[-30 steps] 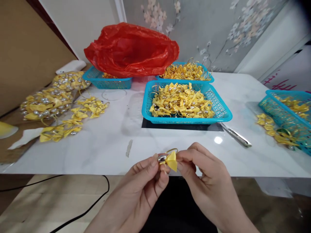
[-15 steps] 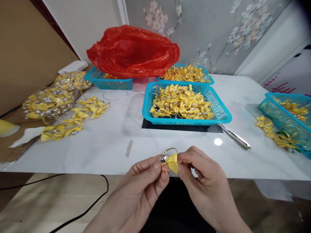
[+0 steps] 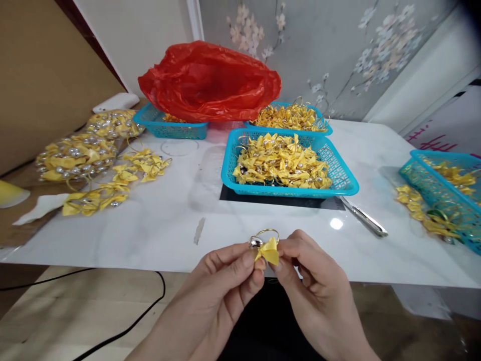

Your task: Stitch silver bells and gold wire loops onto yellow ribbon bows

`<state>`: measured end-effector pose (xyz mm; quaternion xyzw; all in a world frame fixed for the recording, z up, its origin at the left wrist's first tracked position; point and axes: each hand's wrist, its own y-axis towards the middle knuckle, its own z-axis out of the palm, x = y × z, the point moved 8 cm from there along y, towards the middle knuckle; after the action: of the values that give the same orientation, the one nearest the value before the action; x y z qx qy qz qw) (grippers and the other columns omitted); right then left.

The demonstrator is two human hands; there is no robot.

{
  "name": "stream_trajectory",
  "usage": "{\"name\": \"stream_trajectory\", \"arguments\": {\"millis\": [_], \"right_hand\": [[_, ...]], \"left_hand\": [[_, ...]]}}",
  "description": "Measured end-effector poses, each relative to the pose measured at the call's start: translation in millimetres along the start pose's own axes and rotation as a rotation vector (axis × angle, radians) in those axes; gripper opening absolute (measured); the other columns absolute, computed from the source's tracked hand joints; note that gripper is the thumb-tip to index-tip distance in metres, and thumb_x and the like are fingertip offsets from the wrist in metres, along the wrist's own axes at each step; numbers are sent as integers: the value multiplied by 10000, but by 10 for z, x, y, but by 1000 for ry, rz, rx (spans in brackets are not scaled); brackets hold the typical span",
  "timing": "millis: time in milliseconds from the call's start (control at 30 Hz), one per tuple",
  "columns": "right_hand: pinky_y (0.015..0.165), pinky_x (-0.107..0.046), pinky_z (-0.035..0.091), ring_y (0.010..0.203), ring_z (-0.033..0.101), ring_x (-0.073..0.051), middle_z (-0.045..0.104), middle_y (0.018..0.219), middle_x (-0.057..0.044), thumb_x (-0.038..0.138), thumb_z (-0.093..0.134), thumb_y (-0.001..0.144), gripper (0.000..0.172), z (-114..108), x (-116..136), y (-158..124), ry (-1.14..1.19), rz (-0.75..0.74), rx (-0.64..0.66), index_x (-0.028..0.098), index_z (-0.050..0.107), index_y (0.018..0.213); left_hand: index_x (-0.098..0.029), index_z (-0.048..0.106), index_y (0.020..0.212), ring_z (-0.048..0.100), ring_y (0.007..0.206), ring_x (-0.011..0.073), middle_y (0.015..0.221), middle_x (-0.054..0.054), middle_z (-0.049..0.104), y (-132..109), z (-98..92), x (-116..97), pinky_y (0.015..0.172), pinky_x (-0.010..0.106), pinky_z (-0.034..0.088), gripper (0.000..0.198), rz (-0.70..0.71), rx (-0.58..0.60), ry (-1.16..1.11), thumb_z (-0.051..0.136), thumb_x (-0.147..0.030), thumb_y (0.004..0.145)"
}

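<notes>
A small yellow ribbon bow (image 3: 271,252) with a shiny silver ball and a thin gold loop is held up over the table's front edge. My left hand (image 3: 225,283) pinches it from the left, thumb and fingers closed just below the silver ball. On the other side, my right hand (image 3: 317,276) has its thumb and forefinger closed at the bow's right end; the fingertips are partly hidden behind the ribbon. Beyond the hands stands a blue plastic basket (image 3: 289,191) heaped with similar yellow bows.
Two more blue baskets stand behind, one under a red plastic bag (image 3: 210,82). Another basket (image 3: 443,175) is at right, beside loose bows. A metal-handled knife-like tool (image 3: 366,218) lies near the middle basket. Bagged bows (image 3: 77,155) and loose bows (image 3: 93,199) lie left.
The bow has turned a little between my fingers, and its ribbon faces more toward me. Both hands stay in nearly the same place. The view has shifted slightly.
</notes>
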<state>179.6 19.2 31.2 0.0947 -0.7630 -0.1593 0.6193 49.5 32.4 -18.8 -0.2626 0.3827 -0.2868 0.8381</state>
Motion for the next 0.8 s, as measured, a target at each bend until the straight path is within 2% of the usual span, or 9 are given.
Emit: {"name": "stream_trajectory", "arguments": {"millis": [167, 433, 800], "right_hand": [[537, -207, 398, 668, 496, -111, 503, 787, -1, 112, 500, 988, 204, 10, -9, -16, -6, -22, 2, 226, 665, 1023], [540, -221, 394, 672, 492, -120, 491, 782, -4, 118, 507, 986, 205, -6, -64, -60, -38, -4, 12, 236, 669, 1029], [562, -229, 404, 689, 502, -127, 494, 792, -12, 132, 502, 991, 212, 8, -133, -74, -21, 9, 13, 239, 682, 1029]], "left_hand": [[-134, 782, 718, 731, 674, 116, 799, 64, 794, -61, -14, -51, 659, 170, 623, 301, 46, -55, 31, 600, 61, 858], [-134, 797, 714, 721, 699, 125, 758, 57, 793, -36, 49, -63, 659, 157, 603, 133, 71, 20, 63, 776, -7, 748], [-131, 778, 687, 715, 642, 117, 736, 72, 788, -10, -37, -3, 648, 165, 608, 252, 12, -48, 28, 659, 45, 823]]}}
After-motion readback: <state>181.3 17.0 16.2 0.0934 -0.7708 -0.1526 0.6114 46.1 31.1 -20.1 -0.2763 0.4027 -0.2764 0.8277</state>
